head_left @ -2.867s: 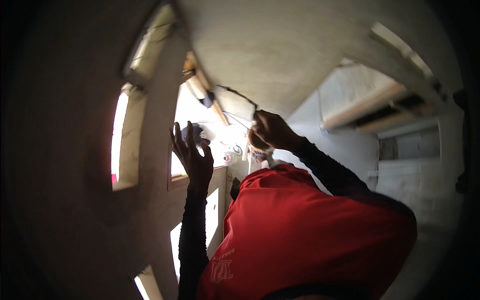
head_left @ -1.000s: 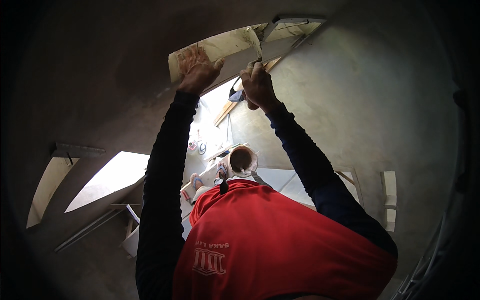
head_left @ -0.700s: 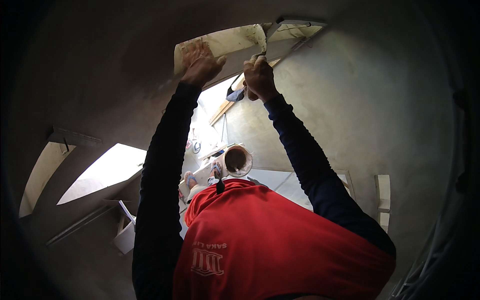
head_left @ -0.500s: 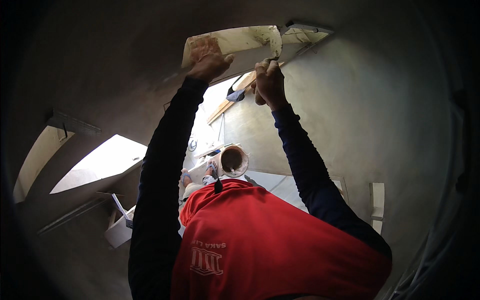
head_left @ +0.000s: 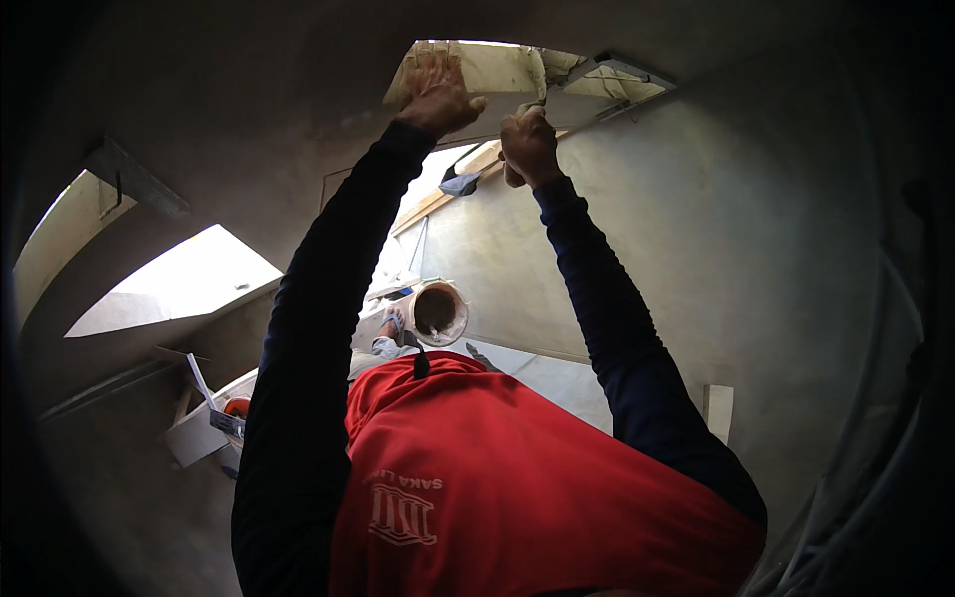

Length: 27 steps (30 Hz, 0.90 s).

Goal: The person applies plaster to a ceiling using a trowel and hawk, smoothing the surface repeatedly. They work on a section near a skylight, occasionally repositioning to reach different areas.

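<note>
My left hand [head_left: 438, 99] is raised, fingers stretched out against the inside of a narrow recessed opening [head_left: 497, 70] high in the grey plastered wall. Just right of it, my right hand [head_left: 529, 144] is closed round the handle of a trowel [head_left: 538, 75], whose narrow blade, coated in pale wet material, reaches up into the same recess. The blade's tip is too small to tell whether it touches the surface. Far below, beside my foot [head_left: 390, 326], stands a round bucket [head_left: 460, 328] with grey material inside.
A wooden board [head_left: 428, 209] with a dark cloth [head_left: 460, 184] runs by a bright opening below the hands. Another bright opening [head_left: 179, 284] is at left, above a pale box with tools [head_left: 194, 438]. A metal bracket [head_left: 134, 179] juts from the left wall. Pipes [head_left: 816, 537] run at lower right.
Since the oldest frame, both hands have risen to the upper recess, my left hand now against it. Over the last second they have shifted slightly up and right in view as the camera turned.
</note>
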{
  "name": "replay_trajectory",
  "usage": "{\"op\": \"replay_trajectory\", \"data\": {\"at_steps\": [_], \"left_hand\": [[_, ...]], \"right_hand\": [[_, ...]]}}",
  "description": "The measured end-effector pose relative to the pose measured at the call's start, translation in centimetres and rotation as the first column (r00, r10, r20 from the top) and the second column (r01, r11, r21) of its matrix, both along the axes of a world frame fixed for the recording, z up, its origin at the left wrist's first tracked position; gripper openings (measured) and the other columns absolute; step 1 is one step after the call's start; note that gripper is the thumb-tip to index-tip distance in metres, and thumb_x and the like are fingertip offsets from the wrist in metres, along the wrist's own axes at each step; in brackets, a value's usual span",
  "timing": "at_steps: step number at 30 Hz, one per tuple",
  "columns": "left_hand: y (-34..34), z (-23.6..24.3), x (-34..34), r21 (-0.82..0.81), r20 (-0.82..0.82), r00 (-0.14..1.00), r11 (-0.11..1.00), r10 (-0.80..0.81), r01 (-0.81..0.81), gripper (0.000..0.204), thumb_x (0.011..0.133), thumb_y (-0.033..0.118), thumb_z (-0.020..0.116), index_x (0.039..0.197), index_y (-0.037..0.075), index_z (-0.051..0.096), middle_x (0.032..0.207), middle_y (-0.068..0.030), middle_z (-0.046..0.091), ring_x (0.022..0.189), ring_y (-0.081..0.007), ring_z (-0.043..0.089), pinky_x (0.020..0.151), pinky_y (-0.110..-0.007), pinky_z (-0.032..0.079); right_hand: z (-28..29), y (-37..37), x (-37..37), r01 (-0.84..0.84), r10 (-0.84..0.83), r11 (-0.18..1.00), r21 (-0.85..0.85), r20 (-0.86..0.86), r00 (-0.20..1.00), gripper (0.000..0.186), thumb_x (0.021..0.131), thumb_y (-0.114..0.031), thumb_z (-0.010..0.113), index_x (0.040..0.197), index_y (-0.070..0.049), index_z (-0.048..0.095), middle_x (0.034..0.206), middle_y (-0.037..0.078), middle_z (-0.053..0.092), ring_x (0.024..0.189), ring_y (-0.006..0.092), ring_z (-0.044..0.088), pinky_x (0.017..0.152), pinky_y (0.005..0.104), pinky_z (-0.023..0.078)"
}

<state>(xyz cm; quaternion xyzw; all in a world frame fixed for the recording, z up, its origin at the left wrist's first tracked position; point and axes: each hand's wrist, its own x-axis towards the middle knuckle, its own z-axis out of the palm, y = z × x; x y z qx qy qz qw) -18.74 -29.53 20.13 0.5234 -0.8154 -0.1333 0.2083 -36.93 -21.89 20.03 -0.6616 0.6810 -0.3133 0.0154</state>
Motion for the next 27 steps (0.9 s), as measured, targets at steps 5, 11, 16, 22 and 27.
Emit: {"op": "replay_trajectory", "data": {"at_steps": [5,11,16,22,27], "left_hand": [[0.2,0.2,0.6,-0.008,-0.021,0.997,0.997,-0.074,0.073,0.101,0.094,0.062,0.057,0.162,-0.001,0.016,0.167,-0.0287,0.018,0.157,-0.0439,0.005,0.126,-0.057,-0.005],[0.8,1.5,0.8,0.103,0.029,0.999,0.994,-0.032,0.029,0.099,0.097,0.059,0.054,0.163,-0.001,0.010,0.171,-0.0249,0.007,0.158,-0.0406,-0.004,0.126,-0.055,-0.009],[1.1,2.4,1.0,0.152,0.038,0.998,0.988,-0.048,0.042,0.102,0.097,0.060,0.054,0.163,-0.002,0.009,0.171,-0.0256,0.005,0.158,-0.0412,-0.008,0.126,-0.053,-0.009],[1.0,2.2,1.1,0.071,0.067,0.998,0.997,-0.019,0.014,0.104,0.095,0.062,0.055,0.164,-0.001,0.008,0.171,-0.0248,0.007,0.159,-0.0404,-0.004,0.127,-0.052,-0.006],[0.9,1.7,1.0,0.088,0.029,0.999,0.996,-0.032,0.029,0.104,0.095,0.061,0.056,0.164,-0.001,0.007,0.170,-0.0249,0.010,0.159,-0.0406,-0.003,0.127,-0.052,-0.005]], "right_hand": [[1.3,-1.1,-0.1,0.172,-0.165,0.973,0.154,-0.059,0.985,0.040,0.088,-0.032,0.062,0.092,0.008,0.056,0.085,0.032,0.070,0.089,0.0486,0.071,0.083,0.0527,0.057],[5.3,0.3,1.2,0.151,-0.223,0.934,0.324,0.198,0.955,0.039,0.092,-0.030,0.060,0.100,0.008,0.055,0.087,0.027,0.070,0.069,0.0376,0.074,0.066,0.0454,0.060],[7.8,1.9,2.1,0.077,-0.245,0.938,0.338,0.487,0.838,0.034,0.096,-0.029,0.062,0.103,0.002,0.051,0.084,0.012,0.059,0.059,0.0230,0.068,0.050,0.0370,0.057],[9.7,3.1,1.4,0.004,-0.242,0.923,0.386,0.570,0.785,0.028,0.099,-0.029,0.061,0.103,-0.002,0.052,0.086,0.008,0.057,0.059,0.0186,0.065,0.049,0.0345,0.057],[10.7,4.5,0.7,0.001,-0.269,0.904,0.428,0.566,0.779,0.029,0.100,-0.031,0.060,0.098,-0.004,0.054,0.084,0.006,0.057,0.058,0.0162,0.065,0.049,0.0326,0.056]]}}
